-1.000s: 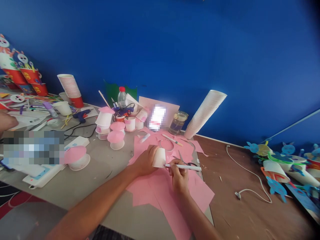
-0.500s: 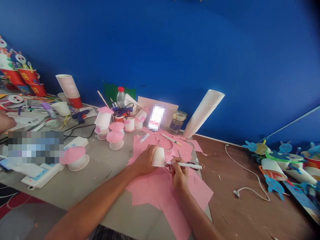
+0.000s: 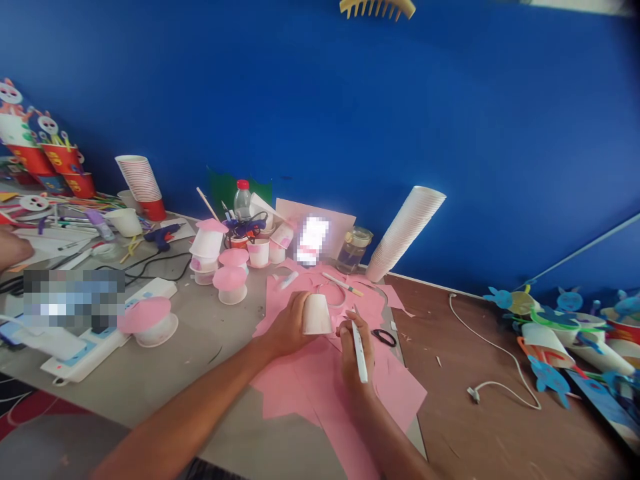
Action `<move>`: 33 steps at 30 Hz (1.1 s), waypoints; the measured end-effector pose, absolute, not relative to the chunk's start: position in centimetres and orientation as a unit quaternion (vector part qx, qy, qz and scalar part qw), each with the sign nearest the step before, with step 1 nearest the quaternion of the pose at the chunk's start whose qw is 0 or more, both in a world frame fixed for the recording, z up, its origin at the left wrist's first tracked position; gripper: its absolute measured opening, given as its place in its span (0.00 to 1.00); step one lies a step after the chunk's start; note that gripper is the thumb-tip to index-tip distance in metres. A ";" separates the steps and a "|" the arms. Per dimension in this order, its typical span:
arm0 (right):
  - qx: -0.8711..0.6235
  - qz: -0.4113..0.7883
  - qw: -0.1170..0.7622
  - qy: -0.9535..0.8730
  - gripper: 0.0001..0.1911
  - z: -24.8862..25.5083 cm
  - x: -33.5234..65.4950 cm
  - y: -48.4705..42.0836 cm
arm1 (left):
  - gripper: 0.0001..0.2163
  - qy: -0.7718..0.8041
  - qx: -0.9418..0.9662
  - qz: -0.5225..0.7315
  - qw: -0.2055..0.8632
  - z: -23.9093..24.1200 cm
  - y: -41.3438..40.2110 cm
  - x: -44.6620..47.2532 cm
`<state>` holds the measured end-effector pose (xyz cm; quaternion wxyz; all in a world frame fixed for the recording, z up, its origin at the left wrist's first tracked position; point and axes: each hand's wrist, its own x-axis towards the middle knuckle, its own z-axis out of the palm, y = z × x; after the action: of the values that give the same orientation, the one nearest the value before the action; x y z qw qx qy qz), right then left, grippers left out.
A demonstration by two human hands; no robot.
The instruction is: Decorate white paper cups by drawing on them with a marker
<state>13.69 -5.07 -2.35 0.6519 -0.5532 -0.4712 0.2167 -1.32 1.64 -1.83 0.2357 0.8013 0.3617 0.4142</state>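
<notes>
My left hand [image 3: 287,328] is closed around a white paper cup [image 3: 317,315], which is held upside down with its wide rim facing downward. Just right of the cup, my right hand [image 3: 357,353] grips a white marker [image 3: 359,353]. The marker slants across the back of the fingers, its lower end toward me, and it is apart from the cup. Beneath both hands lie sheets and scraps of pink paper [image 3: 295,380]. Black-handled scissors [image 3: 384,337] rest beside my right hand, their blades partly hidden.
Cups with pink paper tops [image 3: 230,279] stand left of my hands, near a white power strip [image 3: 107,333]. A tall leaning stack of cups [image 3: 407,230] and a glass jar [image 3: 354,250] stand by the blue wall. A white cable [image 3: 493,347] lies on the right.
The marker has swung from lying sideways, pointing at the cup, to slanting toward me, away from the cup. The scissors' handles now show more. My view has tilted slightly upward.
</notes>
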 end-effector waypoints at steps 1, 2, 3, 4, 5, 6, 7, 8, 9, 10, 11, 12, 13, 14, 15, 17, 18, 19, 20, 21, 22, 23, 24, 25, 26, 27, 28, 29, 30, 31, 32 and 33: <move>-0.544 0.204 0.646 -0.495 0.15 -2.6 13.8 -5.0 | 0.31 0.368 0.795 0.414 0.247 -1.8 1.6 -1.3; -0.532 0.193 0.638 -0.523 0.17 -2.8 13.9 -5.0 | 0.31 0.374 0.789 0.414 0.257 -1.8 1.6 -1.3; -0.519 0.183 0.630 -0.548 0.18 -2.9 14.1 -5.0 | 0.31 0.378 0.784 0.414 0.266 -1.8 1.6 -1.3; -0.508 0.175 0.621 -0.571 0.20 -3.0 14.2 -5.0 | 0.31 0.380 0.782 0.414 0.271 -1.8 1.6 -1.3; -0.500 0.166 0.612 -0.590 0.21 -3.1 14.2 -5.0 | 0.31 0.380 0.780 0.414 0.275 -1.8 1.6 -1.3; -0.495 0.152 0.604 -0.605 0.22 -3.1 14.3 -4.9 | 0.32 0.379 0.779 0.416 0.277 -1.8 1.6 -1.2; -0.493 0.135 0.598 -0.617 0.23 -3.0 14.3 -4.9 | 0.32 0.378 0.777 0.418 0.280 -1.8 1.6 -1.2; -0.494 0.117 0.592 -0.626 0.22 -3.0 14.2 -4.8 | 0.33 0.375 0.777 0.420 0.282 -1.8 1.6 -1.2; -0.496 0.100 0.586 -0.632 0.22 -3.0 14.2 -4.7 | 0.33 0.371 0.777 0.422 0.285 -1.8 1.5 -1.2; -0.499 0.088 0.583 -0.636 0.21 -2.9 14.2 -4.7 | 0.33 0.368 0.776 0.423 0.288 -1.7 1.5 -1.2; -0.502 0.081 0.581 -0.636 0.20 -2.9 14.1 -4.7 | 0.33 0.365 0.777 0.422 0.292 -1.5 1.4 -1.2; -0.505 0.077 0.578 -0.636 0.19 -2.9 14.1 -4.6 | 0.33 0.365 0.777 0.419 0.297 -1.4 1.4 -1.1; -0.506 0.069 0.573 -0.640 0.19 -2.9 14.2 -4.7 | 0.33 0.366 0.776 0.415 0.302 -1.2 1.3 -1.1; -0.506 0.058 0.567 -0.648 0.19 -2.9 14.2 -4.7 | 0.33 0.368 0.777 0.409 0.306 -1.1 1.2 -1.1; -0.503 0.045 0.558 -0.659 0.19 -2.8 14.4 -4.8 | 0.34 0.370 0.779 0.401 0.310 -1.0 1.1 -1.1; -0.493 0.022 0.538 -0.684 0.20 -2.7 14.7 -4.9 | 0.35 0.369 0.787 0.385 0.311 -0.9 1.0 -1.2; -0.487 0.015 0.531 -0.693 0.20 -2.6 14.9 -4.9 | 0.37 0.366 0.792 0.379 0.307 -0.9 1.0 -1.2; -0.483 0.012 0.526 -0.700 0.19 -2.5 15.0 -4.9 | 0.39 0.364 0.798 0.375 0.300 -1.0 1.0 -1.2; -0.483 0.008 0.519 -0.705 0.19 -2.3 15.2 -5.0 | 0.41 0.363 0.803 0.373 0.289 -1.0 1.0 -1.3; -0.483 0.000 0.509 -0.713 0.18 -2.2 15.3 -5.0 | 0.43 0.363 0.808 0.372 0.276 -1.0 1.0 -1.3; -0.482 -0.011 0.497 -0.722 0.18 -2.0 15.4 -4.9 | 0.44 0.364 0.814 0.368 0.263 -1.0 1.0 -1.4; -0.481 -0.024 0.483 -0.731 0.19 -1.9 15.4 -4.9 | 0.45 0.365 0.821 0.363 0.249 -1.0 1.0 -1.4; -0.479 -0.036 0.469 -0.742 0.19 -1.7 15.4 -4.9 | 0.45 0.366 0.828 0.354 0.236 -0.9 0.9 -1.4; -0.476 -0.046 0.456 -0.750 0.19 -1.6 15.4 -4.9 | 0.44 0.369 0.834 0.342 0.226 -0.8 0.9 -1.4; -0.473 -0.053 0.449 -0.756 0.20 -1.6 15.4 -4.9 | 0.44 0.374 0.839 0.331 0.217 -0.8 0.8 -1.4; -0.471 -0.058 0.445 -0.759 0.20 -1.6 15.4 -4.9 | 0.44 0.379 0.841 0.322 0.212 -0.7 0.8 -1.4; -0.470 -0.061 0.445 -0.760 0.21 -1.6 15.4 -4.9 | 0.44 0.385 0.842 0.315 0.208 -0.7 0.8 -1.3; -0.469 -0.064 0.446 -0.759 0.21 -1.7 15.3 -5.0 | 0.43 0.395 0.840 0.310 0.205 -0.7 0.8 -1.2; -0.468 -0.064 0.449 -0.759 0.21 -1.8 15.3 -5.0 | 0.42 0.406 0.837 0.305 0.203 -0.8 0.8 -1.2; -0.466 -0.059 0.452 -0.758 0.21 -1.8 15.3 -5.0 | 0.41 0.417 0.834 0.300 0.201 -1.0 0.8 -1.1; -0.462 -0.050 0.455 -0.759 0.22 -1.9 15.3 -5.0 | 0.40 0.427 0.831 0.295 0.197 -1.2 0.9 -1.0; -0.457 -0.036 0.460 -0.760 0.22 -2.0 15.3 -5.0 | 0.39 0.435 0.830 0.291 0.191 -1.4 1.0 -1.0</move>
<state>15.30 -5.01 -2.00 0.4604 -0.4569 -0.7603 -0.0361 -1.03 1.02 -1.38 0.1912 0.8302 0.4352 0.2913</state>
